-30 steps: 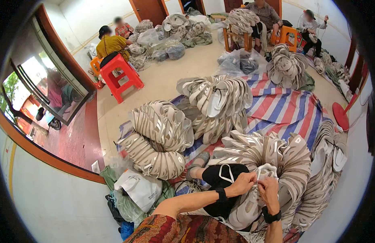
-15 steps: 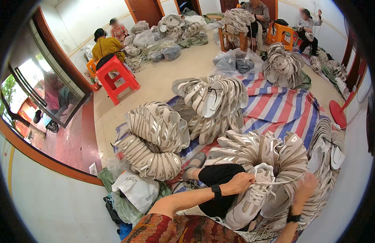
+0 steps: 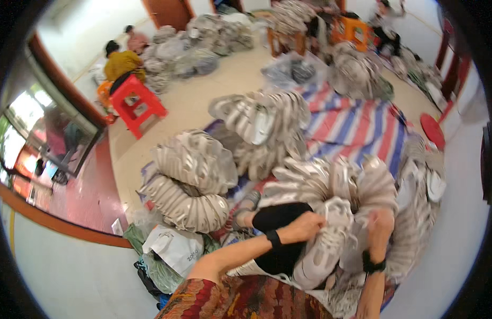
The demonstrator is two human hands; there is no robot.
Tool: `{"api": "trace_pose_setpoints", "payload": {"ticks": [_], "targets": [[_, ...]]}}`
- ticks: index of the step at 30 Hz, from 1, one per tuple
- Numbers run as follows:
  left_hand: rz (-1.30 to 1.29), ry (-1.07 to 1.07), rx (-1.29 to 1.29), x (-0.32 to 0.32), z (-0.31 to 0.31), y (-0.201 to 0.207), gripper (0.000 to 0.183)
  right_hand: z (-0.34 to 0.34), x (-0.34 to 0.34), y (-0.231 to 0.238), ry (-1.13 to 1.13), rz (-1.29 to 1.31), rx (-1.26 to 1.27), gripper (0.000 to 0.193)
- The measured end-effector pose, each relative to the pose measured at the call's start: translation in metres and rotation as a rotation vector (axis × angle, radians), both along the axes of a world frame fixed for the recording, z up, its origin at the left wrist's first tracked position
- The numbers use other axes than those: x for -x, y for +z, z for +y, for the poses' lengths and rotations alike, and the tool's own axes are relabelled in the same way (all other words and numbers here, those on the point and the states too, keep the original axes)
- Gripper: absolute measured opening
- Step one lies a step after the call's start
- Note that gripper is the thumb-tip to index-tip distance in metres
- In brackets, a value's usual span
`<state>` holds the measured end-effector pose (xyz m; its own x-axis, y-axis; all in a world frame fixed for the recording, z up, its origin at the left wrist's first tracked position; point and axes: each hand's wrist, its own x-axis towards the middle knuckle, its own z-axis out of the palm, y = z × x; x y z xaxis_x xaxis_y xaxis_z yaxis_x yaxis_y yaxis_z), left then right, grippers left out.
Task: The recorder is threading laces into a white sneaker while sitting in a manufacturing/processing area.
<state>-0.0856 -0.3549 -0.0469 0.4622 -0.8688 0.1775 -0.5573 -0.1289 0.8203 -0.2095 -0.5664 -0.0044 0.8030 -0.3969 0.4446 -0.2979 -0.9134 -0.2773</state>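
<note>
A pale beige and white sneaker upper (image 3: 323,255) with white laces lies tilted across my lap, its toe toward me. My left hand (image 3: 305,227), wearing a black wristband, is closed at the upper's left edge by the eyelets. It seems to pinch a shoelace there, though blur softens the fingertips. To the right of the upper, apart from it, is my right hand (image 3: 380,226); motion smears its fingers, so what they hold does not show. Just beyond both hands lies a curved bundle of nested shoe uppers (image 3: 341,181).
More bundles of uppers (image 3: 190,181) lie ahead on a red, white and blue striped sheet (image 3: 357,119). A white bag (image 3: 174,247) sits to my left. Farther off stand a red stool (image 3: 137,106) and an orange stool (image 3: 352,32). Several other people sit among heaps at the back.
The whole view has shifted and blurred. My right hand has come down and closer to the sneaker upper. My left hand stays by the laces.
</note>
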Motion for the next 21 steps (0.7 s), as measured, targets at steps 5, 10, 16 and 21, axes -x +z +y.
{"api": "trace_pose_setpoints", "payload": {"ticks": [5, 10, 16, 21], "targets": [[0.571, 0.063, -0.069, 0.000, 0.001, -0.005, 0.003, -0.034, 0.020, 0.003, -0.034, 0.136, 0.061, 0.022], [1.127, 0.199, -0.078, 0.000, 0.002, 0.010, 0.010, 0.015, 0.007, -0.011, 0.321, -0.053, 0.038, 0.029], [1.040, 0.276, -0.246, 0.001, -0.009, 0.009, 0.012, 0.031, -0.015, -0.024, 0.435, 0.013, 0.009, 0.017], [0.774, 0.315, -0.166, 0.010, -0.008, 0.001, 0.010, 0.036, -0.019, -0.022, 0.513, 0.042, 0.133, 0.012]]}}
